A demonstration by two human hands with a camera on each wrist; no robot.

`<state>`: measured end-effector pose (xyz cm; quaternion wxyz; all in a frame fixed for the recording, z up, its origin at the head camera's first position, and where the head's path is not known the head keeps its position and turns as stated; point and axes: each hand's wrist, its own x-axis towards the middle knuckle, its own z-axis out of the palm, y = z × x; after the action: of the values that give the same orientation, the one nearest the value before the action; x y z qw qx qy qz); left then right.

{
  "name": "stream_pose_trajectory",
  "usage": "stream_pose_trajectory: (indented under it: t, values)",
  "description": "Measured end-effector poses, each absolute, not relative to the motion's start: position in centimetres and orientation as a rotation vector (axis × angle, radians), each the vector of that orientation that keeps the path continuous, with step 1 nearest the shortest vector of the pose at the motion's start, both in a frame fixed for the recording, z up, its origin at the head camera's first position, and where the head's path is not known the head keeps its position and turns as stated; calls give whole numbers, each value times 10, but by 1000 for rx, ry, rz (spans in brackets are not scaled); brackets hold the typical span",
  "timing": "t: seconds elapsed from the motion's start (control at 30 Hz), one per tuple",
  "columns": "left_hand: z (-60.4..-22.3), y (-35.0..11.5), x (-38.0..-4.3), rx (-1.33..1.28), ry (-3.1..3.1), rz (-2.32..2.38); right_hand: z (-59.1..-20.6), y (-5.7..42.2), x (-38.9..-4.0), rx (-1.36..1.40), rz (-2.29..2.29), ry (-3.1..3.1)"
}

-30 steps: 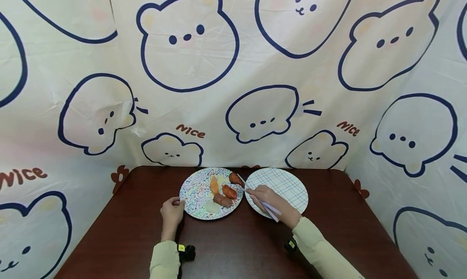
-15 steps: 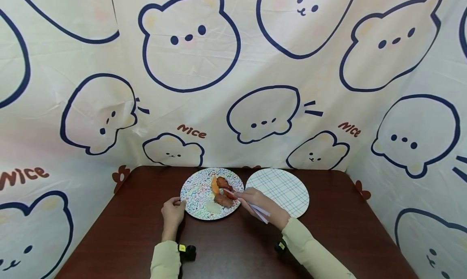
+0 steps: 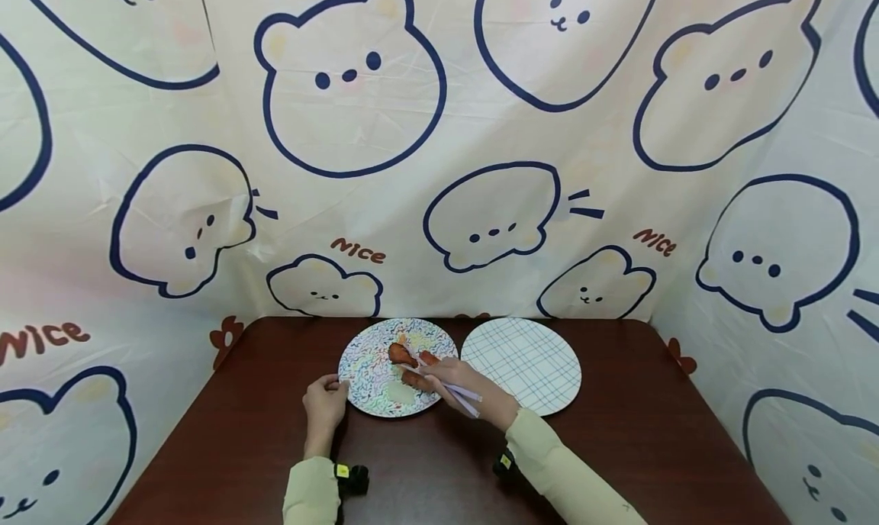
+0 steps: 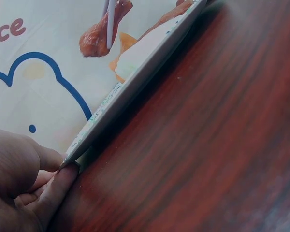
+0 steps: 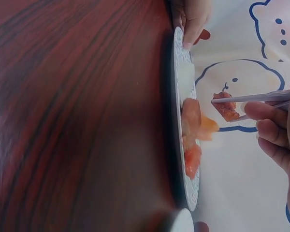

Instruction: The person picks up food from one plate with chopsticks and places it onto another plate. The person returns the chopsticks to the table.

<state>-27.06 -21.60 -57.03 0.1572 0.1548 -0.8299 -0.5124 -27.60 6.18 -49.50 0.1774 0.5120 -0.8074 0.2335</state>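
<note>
My right hand (image 3: 474, 388) holds a pair of pale chopsticks (image 3: 462, 395) over the speckled plate (image 3: 362, 380). Pinched between their tips is a glossy brown chicken drumstick (image 3: 398, 353). In both wrist views this drumstick (image 5: 224, 106) hangs above the plate, apart from the other food. With thumb and fingers, my left hand (image 3: 324, 404) pinches the plate's left rim. On the plate lie a brown meat piece (image 5: 191, 116), a reddish piece (image 5: 192, 162), an orange piece (image 5: 208, 128) and a pale slice (image 3: 400, 392). The drumstick and right hand partly cover these in the head view.
A round white plate with a blue grid (image 3: 529, 357) sits close to the right of the speckled one. Both stand near the far edge of the dark brown table (image 3: 426, 464). A cartoon-printed cloth (image 3: 481, 128) rises behind and at both sides.
My right hand has carried the drumstick in the chopsticks leftward, from the gap between the plates to over the speckled plate's middle. My left hand keeps its hold on the rim.
</note>
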Motion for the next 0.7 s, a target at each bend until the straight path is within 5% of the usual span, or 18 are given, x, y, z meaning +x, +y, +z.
stream_pose_trajectory:
  t: [0.7]
  values:
    - [-570, -215, -270, 447, -2362, -1451, -501, 35, -287, 1458, 699, -2421]
